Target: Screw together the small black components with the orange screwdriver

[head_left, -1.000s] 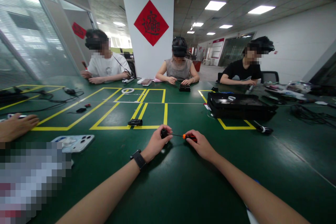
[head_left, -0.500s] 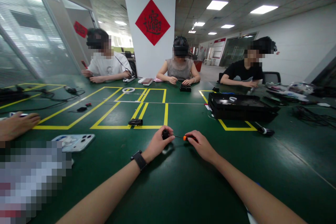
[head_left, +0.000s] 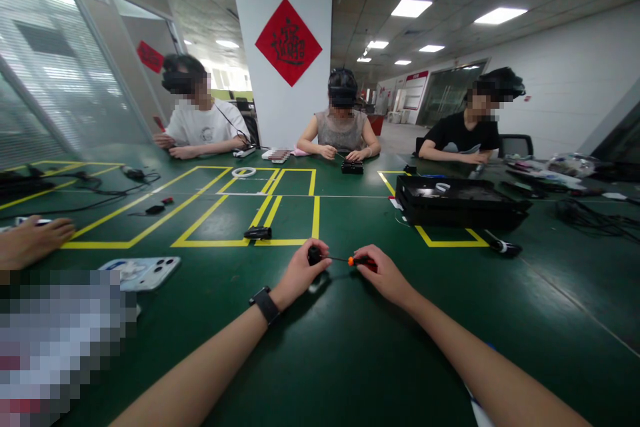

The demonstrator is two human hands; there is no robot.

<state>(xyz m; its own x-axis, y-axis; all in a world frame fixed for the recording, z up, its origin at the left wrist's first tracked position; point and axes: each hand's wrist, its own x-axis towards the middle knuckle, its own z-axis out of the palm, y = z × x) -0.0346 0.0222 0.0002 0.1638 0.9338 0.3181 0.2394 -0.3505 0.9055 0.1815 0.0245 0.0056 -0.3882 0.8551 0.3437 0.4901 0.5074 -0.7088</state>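
Note:
My left hand (head_left: 298, 273), with a black watch on its wrist, is closed around a small black round part (head_left: 314, 255) held just above the green table (head_left: 350, 347). My right hand (head_left: 385, 273) grips a small screwdriver (head_left: 357, 260) with an orange and black handle. Its thin shaft points left and its tip meets the black part. Both hands hover near the table's middle, just in front of a yellow-taped square.
A black cylinder (head_left: 257, 233) lies on the yellow tape beyond my left hand. A black tray (head_left: 457, 203) stands to the right, with a small black tool (head_left: 505, 248) by it. A phone (head_left: 143, 271) and another person's hand (head_left: 30, 240) lie at left. Three people sit across the table.
Both hands stay in place with the screwdriver tip on the black part; my right hand's fingers shift slightly on the handle.

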